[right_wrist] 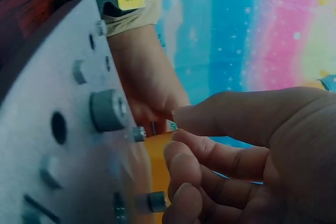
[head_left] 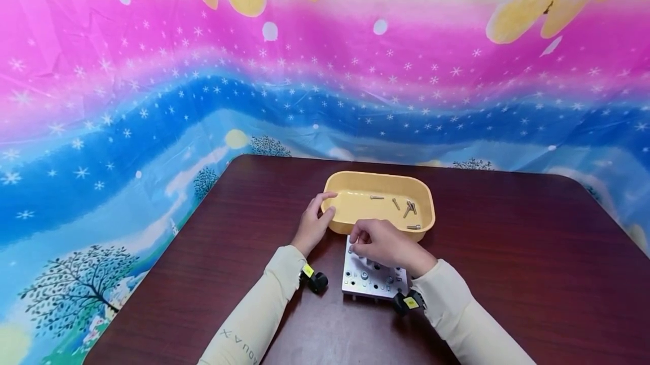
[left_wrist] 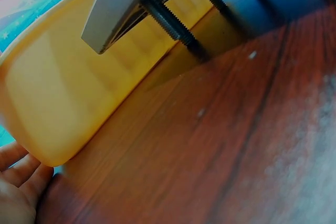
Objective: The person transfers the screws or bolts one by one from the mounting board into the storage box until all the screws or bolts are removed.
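My left hand (head_left: 311, 228) holds the left end of a yellow plastic tray (head_left: 368, 232), its index finger over the rim. In the left wrist view, other fingers (left_wrist: 21, 174) lie against the tray's outer wall. Over a silver metal plate (head_left: 354, 275) hovers my right hand (head_left: 383, 242), thumb and fingers loosely bent close together; nothing shows between the tips. Several socket-head screws stand in the plate, among them a large screw (right_wrist: 109, 110) and a thinner screw (right_wrist: 156, 201) beside the right fingertips. Whether those fingertips touch that screw I cannot tell.
Several loose screws (head_left: 408, 209) lie inside the tray. Under the plate, threaded shanks (left_wrist: 169, 20) stick out toward the dark wooden table (head_left: 513, 252). A patterned cloth (head_left: 325, 71) hangs behind the table.
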`<action>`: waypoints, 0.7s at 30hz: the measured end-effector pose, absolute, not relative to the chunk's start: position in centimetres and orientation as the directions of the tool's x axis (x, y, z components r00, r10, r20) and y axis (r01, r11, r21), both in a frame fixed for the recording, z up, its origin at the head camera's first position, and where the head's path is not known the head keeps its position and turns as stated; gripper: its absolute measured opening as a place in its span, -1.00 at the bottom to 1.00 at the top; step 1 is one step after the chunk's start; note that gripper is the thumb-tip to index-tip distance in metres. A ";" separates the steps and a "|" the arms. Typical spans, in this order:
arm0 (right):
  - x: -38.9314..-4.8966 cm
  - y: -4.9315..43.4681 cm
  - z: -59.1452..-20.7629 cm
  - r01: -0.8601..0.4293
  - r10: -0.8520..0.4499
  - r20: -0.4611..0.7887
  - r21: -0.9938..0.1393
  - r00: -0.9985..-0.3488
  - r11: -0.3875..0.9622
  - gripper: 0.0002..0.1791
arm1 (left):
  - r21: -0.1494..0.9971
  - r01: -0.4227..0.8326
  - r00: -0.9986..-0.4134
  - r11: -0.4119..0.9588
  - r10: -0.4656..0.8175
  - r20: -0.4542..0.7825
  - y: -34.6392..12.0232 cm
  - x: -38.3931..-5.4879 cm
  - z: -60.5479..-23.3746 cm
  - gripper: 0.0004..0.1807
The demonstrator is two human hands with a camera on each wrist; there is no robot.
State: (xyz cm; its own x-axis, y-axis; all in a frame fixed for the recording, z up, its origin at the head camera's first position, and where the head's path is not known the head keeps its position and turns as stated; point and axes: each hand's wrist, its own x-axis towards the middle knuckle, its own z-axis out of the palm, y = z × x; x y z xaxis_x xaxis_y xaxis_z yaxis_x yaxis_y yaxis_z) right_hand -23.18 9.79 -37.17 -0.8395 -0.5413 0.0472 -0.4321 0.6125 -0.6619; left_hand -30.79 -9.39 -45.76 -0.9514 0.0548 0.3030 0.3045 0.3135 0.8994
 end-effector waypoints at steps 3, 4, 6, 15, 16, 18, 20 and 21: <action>-23.2 9.6 -37.4 -0.421 -0.542 0.028 -0.663 -0.840 0.619 -0.94 | 0.900 0.300 -0.953 0.316 0.050 0.300 -9.4 -30.8 -45.7 -0.64; -23.2 9.5 -37.5 -0.421 -0.542 0.026 -0.661 -0.840 0.621 -0.94 | 0.900 0.297 -0.953 0.318 0.049 0.298 -9.4 -30.8 -45.7 -0.64; -23.2 9.4 -37.7 -0.420 -0.543 0.021 -0.658 -0.840 0.624 -0.93 | 0.900 0.296 -0.954 0.319 0.047 0.297 -9.4 -30.8 -45.8 -0.64; -23.3 9.2 -38.2 -0.422 -0.539 0.013 -0.638 -0.842 0.644 -0.93 | 0.896 0.315 -0.947 0.314 0.049 0.316 -9.4 -30.9 -45.9 -0.63; -23.3 9.1 -38.3 -0.421 -0.536 0.013 -0.635 -0.844 0.648 -0.93 | 0.896 0.316 -0.947 0.312 0.050 0.317 -9.4 -30.9 -45.9 -0.63; -23.3 9.1 -38.4 -0.421 -0.532 0.016 -0.632 -0.846 0.651 -0.93 | 0.897 0.315 -0.947 0.310 0.049 0.316 -9.4 -30.9 -45.9 -0.63; -23.4 9.0 -38.5 -0.425 -0.531 0.023 -0.629 -0.847 0.651 -0.94 | 0.897 0.314 -0.948 0.311 0.050 0.315 -9.4 -30.9 -45.9 -0.63; -23.4 9.0 -38.6 -0.429 -0.530 0.029 -0.627 -0.847 0.651 -0.94 | 0.897 0.313 -0.948 0.311 0.049 0.314 -9.4 -30.9 -45.9 -0.63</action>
